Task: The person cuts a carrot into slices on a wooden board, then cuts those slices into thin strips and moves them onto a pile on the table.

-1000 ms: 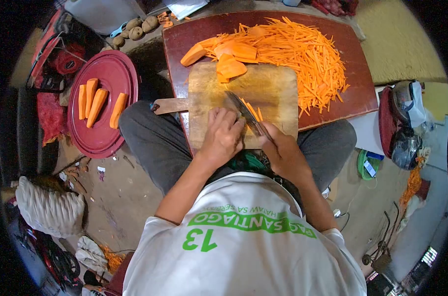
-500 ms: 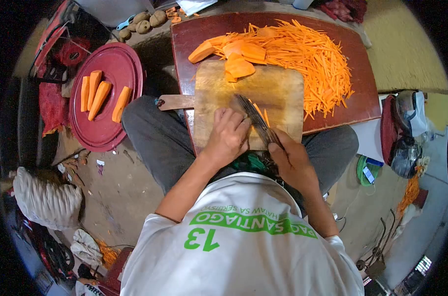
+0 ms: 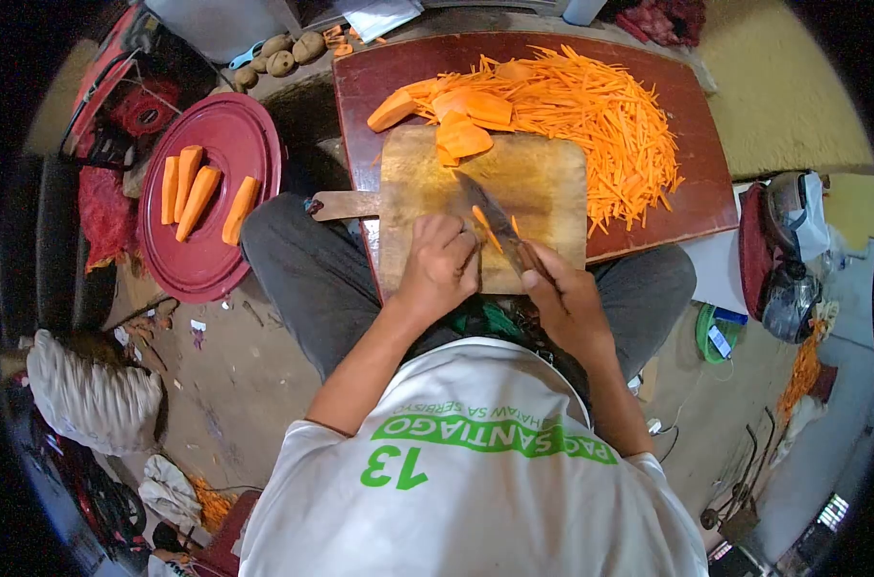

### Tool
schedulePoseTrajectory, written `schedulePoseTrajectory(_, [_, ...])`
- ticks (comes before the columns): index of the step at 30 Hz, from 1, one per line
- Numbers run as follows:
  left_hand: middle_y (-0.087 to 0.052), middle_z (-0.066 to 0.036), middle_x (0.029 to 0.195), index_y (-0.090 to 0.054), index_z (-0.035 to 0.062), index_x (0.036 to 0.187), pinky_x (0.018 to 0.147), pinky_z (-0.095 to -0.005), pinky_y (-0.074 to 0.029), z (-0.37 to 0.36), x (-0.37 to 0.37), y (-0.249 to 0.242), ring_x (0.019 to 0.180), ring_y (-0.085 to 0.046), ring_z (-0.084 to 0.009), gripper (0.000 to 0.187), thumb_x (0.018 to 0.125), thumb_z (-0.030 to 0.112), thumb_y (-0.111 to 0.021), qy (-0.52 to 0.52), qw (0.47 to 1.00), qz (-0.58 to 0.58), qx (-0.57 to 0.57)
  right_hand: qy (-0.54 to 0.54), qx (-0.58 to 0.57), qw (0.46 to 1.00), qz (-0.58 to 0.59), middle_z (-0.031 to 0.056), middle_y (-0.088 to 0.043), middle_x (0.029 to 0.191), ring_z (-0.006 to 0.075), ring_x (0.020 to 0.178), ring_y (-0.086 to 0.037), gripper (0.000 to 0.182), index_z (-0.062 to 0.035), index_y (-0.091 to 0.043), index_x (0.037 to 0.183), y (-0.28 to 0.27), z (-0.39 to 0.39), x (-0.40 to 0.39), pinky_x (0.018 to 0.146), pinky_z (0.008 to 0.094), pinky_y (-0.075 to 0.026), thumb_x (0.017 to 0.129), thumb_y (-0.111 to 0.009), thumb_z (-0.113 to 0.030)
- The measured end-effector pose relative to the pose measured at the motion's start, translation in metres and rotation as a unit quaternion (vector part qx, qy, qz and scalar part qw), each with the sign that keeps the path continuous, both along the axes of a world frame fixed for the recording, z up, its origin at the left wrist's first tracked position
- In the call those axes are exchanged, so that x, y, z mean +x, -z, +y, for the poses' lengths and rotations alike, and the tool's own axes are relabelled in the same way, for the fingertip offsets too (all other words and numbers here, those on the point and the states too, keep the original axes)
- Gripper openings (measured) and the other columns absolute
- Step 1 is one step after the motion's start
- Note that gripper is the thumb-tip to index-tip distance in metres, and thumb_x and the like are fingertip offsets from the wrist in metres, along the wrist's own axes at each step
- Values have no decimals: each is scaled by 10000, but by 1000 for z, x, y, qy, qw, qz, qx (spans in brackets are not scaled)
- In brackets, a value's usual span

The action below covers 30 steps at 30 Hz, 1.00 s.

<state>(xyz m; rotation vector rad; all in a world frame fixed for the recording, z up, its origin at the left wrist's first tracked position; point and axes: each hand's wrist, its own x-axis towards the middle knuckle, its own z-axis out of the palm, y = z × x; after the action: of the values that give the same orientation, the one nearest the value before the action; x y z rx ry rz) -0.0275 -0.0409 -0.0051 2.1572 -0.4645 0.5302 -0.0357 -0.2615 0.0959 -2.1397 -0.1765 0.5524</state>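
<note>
Right hand [image 3: 570, 300] is gripping the knife [image 3: 479, 197], blade angling across the cutting board [image 3: 552, 183], tip sitting just beside the carrot slices [image 3: 467, 139]. Left hand [image 3: 439, 267] is curling its fingers over the board's near-left area; can't tell if it's holding anything. Thin carrot strips [image 3: 486, 227] are lying at the blade. Bare board is showing right of the knife. Board handle [image 3: 349, 205] is overhanging the red table's [image 3: 708, 207] left edge. Shredded carrot [image 3: 624, 135] is crowding far and right board edges, bare tabletop showing beyond its right side.
</note>
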Motion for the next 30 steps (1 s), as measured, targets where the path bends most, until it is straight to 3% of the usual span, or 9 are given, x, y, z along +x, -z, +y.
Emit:
schedulePoseTrajectory(1, [-594, -173, 930, -728, -1, 964, 843, -508, -470, 0, 0, 0, 920, -596, -392, 243, 727, -21, -781, -5, 1000, 11, -11, 24, -7, 999, 33, 270, -732, 983, 453, 914, -737, 428, -35, -599, 1454, -1, -3, -2, 836, 491, -564, 1101, -587, -276])
schedulePoseTrajectory(4, [-584, -169, 912, -721, -11, 923, 784, -497, -461, -3, 3, -5, 885, -582, -390, 167, 778, 2, -803, -31, 999, 14, -25, 37, 39, 998, -13, 251, -737, 1012, 397, 936, -749, 411, -23, -617, 1426, 5, -7, -7, 834, 449, -565, 1097, -594, -267])
schedulePoseTrajectory(11, [-603, -140, 913, -755, 0, 943, 819, -465, -443, -5, 4, -11, 904, -588, -353, 168, 815, 57, -847, -36, 999, 26, -16, 20, 32, 999, -34, 207, -745, 1044, 281, 939, -742, 377, -12, -634, 1398, 19, -13, -18, 831, 395, -563, 1091, -609, -228])
schedulePoseTrajectory(20, [-613, -128, 924, -760, 13, 947, 824, -461, -441, -6, 6, -8, 915, -593, -346, 169, 818, 69, -853, -36, 999, 14, -8, 67, 68, 995, 34, 187, -772, 1084, 228, 895, -735, 418, 3, -627, 1432, 6, -24, -16, 818, 370, -575, 1086, -631, -232])
schedulePoseTrajectory(24, [-625, -122, 924, -762, 18, 956, 826, -457, -443, -6, 6, -13, 921, -600, -343, 163, 826, 69, -847, -26, 999, 6, 29, 56, 76, 995, -22, 205, -779, 1088, 247, 929, -765, 420, 0, -630, 1430, 15, -17, -21, 813, 376, -586, 1086, -636, -239])
schedulePoseTrajectory(27, [-623, -121, 916, -762, 23, 957, 828, -460, -445, -5, 5, -12, 915, -601, -342, 158, 829, 66, -844, -32, 999, 4, 17, 69, 69, 995, 18, 233, -773, 1112, 319, 996, -783, 418, -12, -635, 1426, 1, -15, -19, 840, 401, -592, 1075, -650, -239])
schedulePoseTrajectory(30, [-615, -127, 889, -760, 19, 952, 807, -465, -452, -5, 6, -10, 886, -596, -349, 142, 833, 43, -833, -35, 999, 4, -9, 54, 43, 997, -20, 259, -762, 1116, 399, 1014, -782, 436, -34, -622, 1439, 5, -19, -21, 847, 442, -604, 1060, -667, -245])
